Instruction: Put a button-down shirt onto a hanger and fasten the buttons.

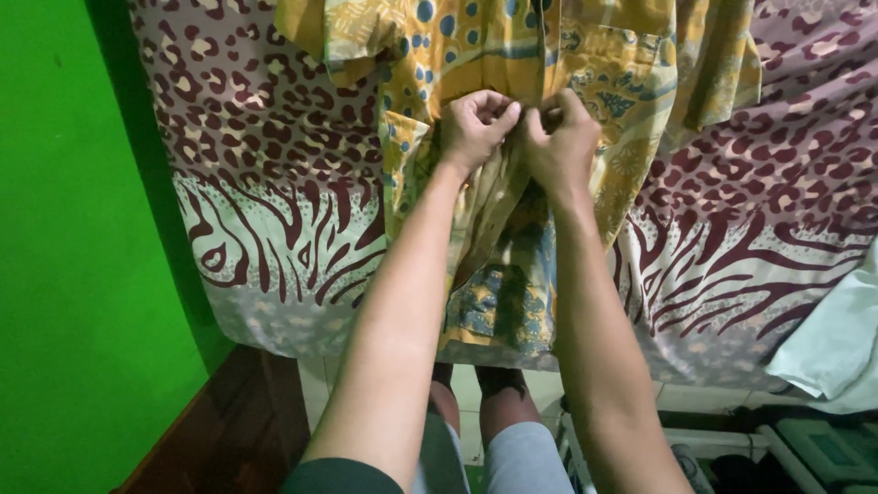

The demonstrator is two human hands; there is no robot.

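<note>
Currently laid across the upper frame: bed sheet [274,155], maroon animal-spot print over a zebra-stripe band, hanging over the bed edge toward the tiled floor [476,389]. Bright green wall [64,256] at left, dark wooden board [229,430] at its foot.

Spread on the sheet, at upper centre: yellow patterned shirt [512,274], blue dots and blue motifs, chest pocket toward the right, lower hem draped past the bed edge. Front opening running down the middle, directly between the two hands, partly parted below them.

At right edge: pale cloth [837,338] lying over the sheet; below it, dark boxes and a white frame on the floor, detail too dim to tell.

Both forearms extended up from the bottom of the frame, converging on the shirt front.

Left hand [476,126]: knuckles up, fingers [498,112] curled in and pressed together, pinching the left edge of the shirt opening.

Right hand [562,142]: just beside the left, nearly touching, fingers [553,119] folded inward on the right edge of the same opening. Fingertips hidden behind the knuckles; whether a button lies in the pinch cannot be told.

Shirt fabric gathered slightly at the point of grip, flat elsewhere.
</note>
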